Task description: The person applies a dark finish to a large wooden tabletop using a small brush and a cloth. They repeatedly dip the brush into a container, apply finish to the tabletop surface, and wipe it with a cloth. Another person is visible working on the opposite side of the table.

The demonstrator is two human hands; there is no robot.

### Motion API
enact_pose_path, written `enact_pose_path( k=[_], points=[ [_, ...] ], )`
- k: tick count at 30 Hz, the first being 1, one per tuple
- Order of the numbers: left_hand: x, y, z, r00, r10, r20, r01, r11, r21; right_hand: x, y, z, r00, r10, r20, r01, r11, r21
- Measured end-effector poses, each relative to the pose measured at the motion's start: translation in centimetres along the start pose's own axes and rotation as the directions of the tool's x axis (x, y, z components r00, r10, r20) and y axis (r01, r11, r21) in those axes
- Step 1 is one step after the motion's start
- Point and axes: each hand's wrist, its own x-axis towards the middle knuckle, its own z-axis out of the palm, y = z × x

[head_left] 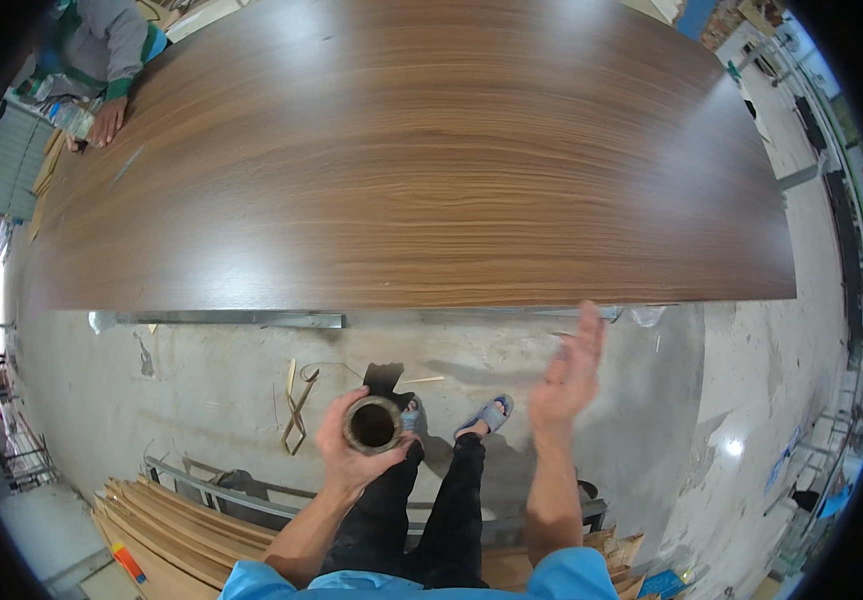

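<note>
My left hand (pixel 343 440) is wrapped round a short, round, hollow thing (pixel 350 425) with a brownish rim and a dark inside, perhaps a can or a roll; I cannot tell which. Just beyond it shows a ragged dark patch (pixel 384 377), and whether that is joined to the round thing is unclear. My right hand (pixel 567 380) holds nothing, its fingers stretched out and a little blurred, close to the near edge of a large brown wood-grain panel (pixel 432 180). That panel lies flat and spans most of the view ahead of me.
A co-worker's hand (pixel 107 122) rests at the panel's far left, beside a clear bottle (pixel 70 118). Thin wood strips (pixel 297 410) lie on the concrete floor (pixel 222 390). Behind me stand a metal rail (pixel 282 505) and stacked boards (pixel 167 520) with an orange-red object (pixel 128 562).
</note>
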Motion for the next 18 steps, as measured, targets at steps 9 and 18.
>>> enact_pose_path(
  k=[9, 18],
  points=[
    [3.7, 0.6, 4.9, 0.994, 0.093, 0.056, -0.089, 0.993, -0.077, 0.2, -5.9, -4.7, 0.874, 0.140, 0.464, -0.275, 0.932, 0.237],
    [3.3, 0.4, 6.4, 0.992, 0.112, 0.058, -0.109, 0.993, -0.052, 2.7, -7.5, -3.5, 0.814, -0.124, 0.567, 0.114, 0.992, 0.053]
  ],
)
